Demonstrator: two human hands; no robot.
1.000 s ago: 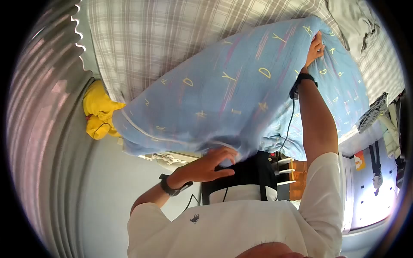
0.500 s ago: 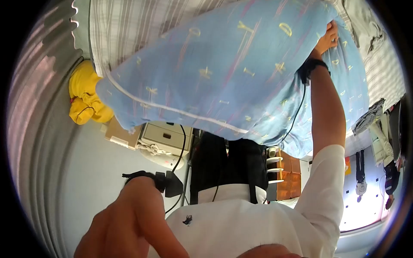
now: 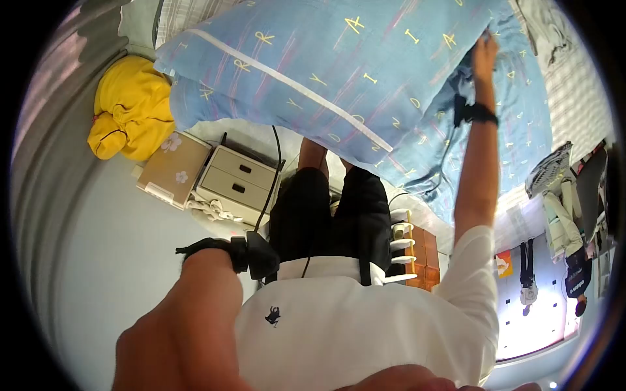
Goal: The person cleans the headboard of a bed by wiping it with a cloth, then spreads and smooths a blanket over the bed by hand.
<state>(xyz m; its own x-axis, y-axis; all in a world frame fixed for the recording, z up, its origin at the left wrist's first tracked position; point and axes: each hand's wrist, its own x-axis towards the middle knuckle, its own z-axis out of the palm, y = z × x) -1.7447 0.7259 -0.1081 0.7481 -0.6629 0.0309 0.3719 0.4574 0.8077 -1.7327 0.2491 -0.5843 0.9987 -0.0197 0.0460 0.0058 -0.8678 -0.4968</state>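
Observation:
A large blue cloth [image 3: 365, 85] with yellow letters and a white strip along one edge is spread over a bed, its near edge hanging over the side. My right hand [image 3: 484, 55] is far out at the upper right, closed on a fold of this cloth. Close to the camera at the lower left is my left hand [image 3: 176, 332], raised away from the cloth. Its fingers are hidden or cut off by the frame, so what they hold, if anything, cannot be seen. Both wrists carry black straps with devices.
Left of the bed lies a yellow bundle [image 3: 134, 107], near a cardboard box [image 3: 175, 166] and a small drawer unit [image 3: 236, 182]. Brown drawers [image 3: 424, 257] stand near my legs. Clothes [image 3: 561, 202] hang at the right. Two people [image 3: 528, 287] [image 3: 577, 277] are farther away.
My left hand has left the cloth's near edge and come up close to the camera. The view has shifted, showing more floor and furniture. My right hand stays at the cloth.

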